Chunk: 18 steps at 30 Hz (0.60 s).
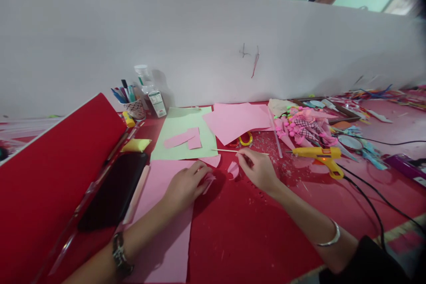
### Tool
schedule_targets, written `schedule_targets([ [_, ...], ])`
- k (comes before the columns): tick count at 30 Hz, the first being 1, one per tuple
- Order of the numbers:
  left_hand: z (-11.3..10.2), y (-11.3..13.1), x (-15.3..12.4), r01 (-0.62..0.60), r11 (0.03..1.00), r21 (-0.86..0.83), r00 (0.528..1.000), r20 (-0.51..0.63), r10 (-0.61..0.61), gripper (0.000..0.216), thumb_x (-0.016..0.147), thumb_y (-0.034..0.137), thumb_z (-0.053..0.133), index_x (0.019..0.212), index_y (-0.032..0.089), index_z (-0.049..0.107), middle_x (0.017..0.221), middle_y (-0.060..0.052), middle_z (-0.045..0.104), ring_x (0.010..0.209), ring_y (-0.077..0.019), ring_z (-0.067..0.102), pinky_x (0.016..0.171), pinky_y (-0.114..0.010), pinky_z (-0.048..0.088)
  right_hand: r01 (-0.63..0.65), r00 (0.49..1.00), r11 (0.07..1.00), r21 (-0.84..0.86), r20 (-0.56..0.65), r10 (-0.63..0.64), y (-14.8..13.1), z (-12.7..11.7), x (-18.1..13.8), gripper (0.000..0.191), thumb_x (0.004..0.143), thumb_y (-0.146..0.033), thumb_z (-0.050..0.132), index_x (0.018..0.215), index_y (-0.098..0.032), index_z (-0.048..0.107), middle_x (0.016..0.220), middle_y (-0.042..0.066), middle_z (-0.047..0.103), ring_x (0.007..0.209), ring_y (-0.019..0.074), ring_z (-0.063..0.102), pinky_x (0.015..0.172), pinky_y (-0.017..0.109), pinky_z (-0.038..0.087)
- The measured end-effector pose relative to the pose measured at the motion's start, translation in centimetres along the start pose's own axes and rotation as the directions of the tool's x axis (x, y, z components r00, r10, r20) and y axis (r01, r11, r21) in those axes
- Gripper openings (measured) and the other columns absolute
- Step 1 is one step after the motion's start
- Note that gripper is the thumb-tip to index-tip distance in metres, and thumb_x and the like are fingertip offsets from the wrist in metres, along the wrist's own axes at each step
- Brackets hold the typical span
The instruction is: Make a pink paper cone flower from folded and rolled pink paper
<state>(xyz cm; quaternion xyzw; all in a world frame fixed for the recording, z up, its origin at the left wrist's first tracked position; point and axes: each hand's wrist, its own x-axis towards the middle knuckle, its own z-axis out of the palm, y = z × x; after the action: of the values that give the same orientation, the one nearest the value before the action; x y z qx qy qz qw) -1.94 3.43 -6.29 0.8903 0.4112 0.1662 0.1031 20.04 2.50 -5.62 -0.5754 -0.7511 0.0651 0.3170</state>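
Note:
My left hand [188,183] is closed on a small cut pink paper piece [209,181], its fingertips partly covering it. It is above the right edge of a large pink sheet [159,239]. My right hand [258,167] pinches a thin wooden stick [223,150], which points left from the fingertips and shows again behind the knuckles. Between the hands, a small curled pink paper petal [233,170] lies on the red tabletop [229,230]. Pink paper strips [179,139] rest on a light green sheet [163,148] beyond my left hand.
A yellow glue gun [319,154] with a black cord lies to the right, near a pile of pink paper cones [306,126]. A dark phone [115,191], a pen cup [135,110] and a clear bottle [155,100] stand or lie left. Yellow-handled scissors [246,139] sit partly under pink sheets [238,120].

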Motion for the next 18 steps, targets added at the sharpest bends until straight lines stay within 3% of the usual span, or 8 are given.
schedule_targets([
  [7, -0.5, 0.4, -0.6, -0.08, 0.984, -0.159, 0.996, -0.041, 0.074, 0.019, 0.086, 0.018, 0.037, 0.091, 0.019, 0.055, 0.089, -0.004, 0.057, 0.076, -0.0137, 0.054, 0.064, -0.023, 0.044, 0.053, 0.996, 0.971, 0.234, -0.088, -0.033, -1.9, -0.3, -1.2, 0.017, 0.082, -0.023, 0.038, 0.079, -0.018, 0.054, 0.07, 0.003, 0.061, 0.059, 0.0127, 0.054, 0.058, 0.023, 0.039],
  [11, -0.3, 0.3, -0.9, -0.177, 0.967, -0.184, 0.983, -0.09, 0.163, 0.021, 0.086, 0.016, 0.036, 0.097, 0.019, 0.054, 0.09, -0.005, 0.06, 0.077, -0.0148, 0.055, 0.066, -0.027, 0.044, 0.029, 0.995, 0.932, 0.362, 0.081, -0.063, -3.2, 0.2, -1.8, 0.015, 0.081, -0.024, 0.04, 0.087, -0.018, 0.053, 0.069, 0.002, 0.058, 0.059, 0.0116, 0.053, 0.055, 0.022, 0.039],
  [18, 0.7, 0.1, -1.3, -0.251, 0.944, -0.214, 0.964, -0.144, 0.224, 0.022, 0.083, 0.015, 0.04, 0.103, 0.021, 0.047, 0.093, -0.004, 0.061, 0.084, -0.0135, 0.056, 0.072, -0.027, 0.046, -0.074, 0.935, 0.833, 0.548, 0.329, -0.133, -3.8, 1.0, -1.8, 0.026, 0.077, -0.023, 0.048, 0.103, -0.018, 0.045, 0.088, 0.004, 0.056, 0.068, 0.0112, 0.052, 0.063, 0.025, 0.044],
])
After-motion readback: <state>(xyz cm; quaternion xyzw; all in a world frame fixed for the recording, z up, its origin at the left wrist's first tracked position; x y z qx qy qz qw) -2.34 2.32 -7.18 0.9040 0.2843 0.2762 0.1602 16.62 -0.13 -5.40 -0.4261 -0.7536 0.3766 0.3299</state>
